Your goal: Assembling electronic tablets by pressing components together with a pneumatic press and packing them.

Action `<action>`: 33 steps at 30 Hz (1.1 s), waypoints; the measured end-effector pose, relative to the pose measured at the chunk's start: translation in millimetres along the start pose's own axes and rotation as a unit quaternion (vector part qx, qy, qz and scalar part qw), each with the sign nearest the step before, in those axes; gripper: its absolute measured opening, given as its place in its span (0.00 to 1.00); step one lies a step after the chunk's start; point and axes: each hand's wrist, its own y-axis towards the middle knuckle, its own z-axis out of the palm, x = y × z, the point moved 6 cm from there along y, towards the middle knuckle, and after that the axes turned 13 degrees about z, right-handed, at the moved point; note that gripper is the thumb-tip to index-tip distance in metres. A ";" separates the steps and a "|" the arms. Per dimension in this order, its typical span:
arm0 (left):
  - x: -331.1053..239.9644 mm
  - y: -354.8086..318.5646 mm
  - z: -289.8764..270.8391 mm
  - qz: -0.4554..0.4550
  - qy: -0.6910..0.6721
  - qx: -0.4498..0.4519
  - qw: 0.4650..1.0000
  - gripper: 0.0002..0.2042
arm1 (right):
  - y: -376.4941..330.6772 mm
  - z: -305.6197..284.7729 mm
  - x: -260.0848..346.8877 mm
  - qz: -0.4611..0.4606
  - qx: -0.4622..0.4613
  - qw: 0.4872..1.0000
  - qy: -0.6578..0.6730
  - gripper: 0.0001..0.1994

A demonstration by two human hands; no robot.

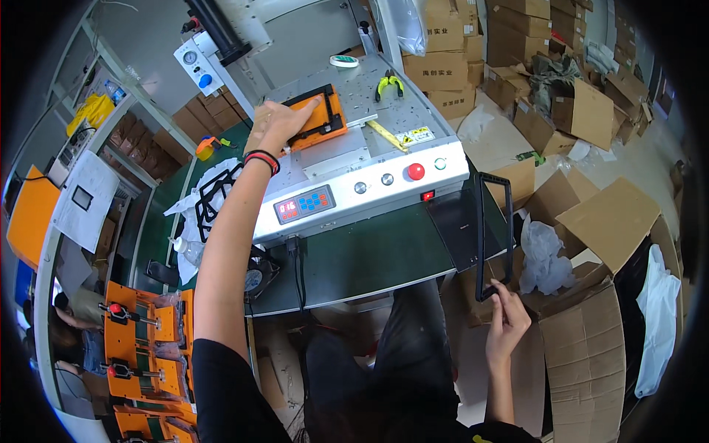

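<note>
Frame, black and rectangular, stands upright off the right front corner of the machine, its lower end pinched between the thumb and fingers of the right hand. On top of the machine, the left hand covers the left part of an orange jig; whether it grips or only rests, I cannot tell. Right of the machine, an open carton holds a crumpled clear bag; its depths are hard to make out. Left and nearer, orange fixtures run out of view. The machine's front has a display with red digits, its top a yellow warning label; beyond its far right corner, stacked boxes bear dark print.
</note>
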 end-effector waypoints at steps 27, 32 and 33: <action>101.7 -499.8 -18.2 0.127 -0.212 -0.398 0.883 0.54 | 118.1 300.9 182.0 -0.330 0.127 0.932 -0.084 0.08; 133.8 -525.5 -6.2 0.126 -0.154 -0.385 0.901 0.56 | 120.6 313.9 185.0 -0.313 0.188 0.919 -0.150 0.09; 134.3 -521.7 -4.6 0.133 -0.158 -0.385 0.900 0.56 | 121.7 315.4 185.2 -0.297 0.205 0.916 -0.176 0.10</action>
